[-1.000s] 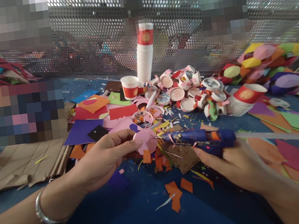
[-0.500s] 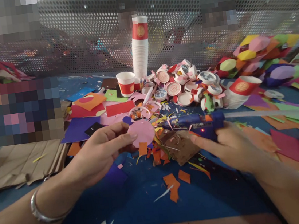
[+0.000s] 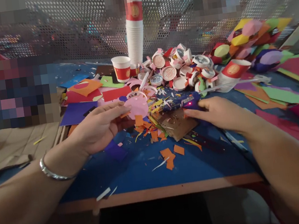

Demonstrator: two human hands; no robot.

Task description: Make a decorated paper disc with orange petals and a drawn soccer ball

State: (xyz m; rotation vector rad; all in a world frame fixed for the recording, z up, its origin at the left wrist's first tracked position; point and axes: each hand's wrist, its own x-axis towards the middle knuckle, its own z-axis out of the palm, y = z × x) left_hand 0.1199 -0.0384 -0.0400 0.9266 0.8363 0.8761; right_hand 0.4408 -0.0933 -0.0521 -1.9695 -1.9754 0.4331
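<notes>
My left hand (image 3: 100, 127) is closed on the edge of a round pink paper disc (image 3: 138, 108), with the thumb on top and an orange scrap showing near the thumb. My right hand (image 3: 217, 112) grips a blue glue gun (image 3: 177, 102) by its handle. The gun's nozzle points left toward the disc, with a gap between them. A small red light glows on its side, and a long clear glue stick (image 3: 218, 87) comes out of its back. Beneath the gun lies a brown cardboard piece (image 3: 181, 124), and orange paper scraps (image 3: 169, 157) are strewn around it.
Behind are a tall stack of paper cups (image 3: 135, 36), a single cup (image 3: 122, 69) and a heap of cup bottoms (image 3: 169, 73). Another cup stack (image 3: 234, 73) leans at right. Coloured paper (image 3: 80, 91) and cardboard sheets (image 3: 18, 140) lie left; a perforated metal screen (image 3: 78, 33) stands behind.
My view has tipped downward, showing the table's front edge. The glue gun's nozzle has moved away from the disc's edge. Both hands keep their holds.
</notes>
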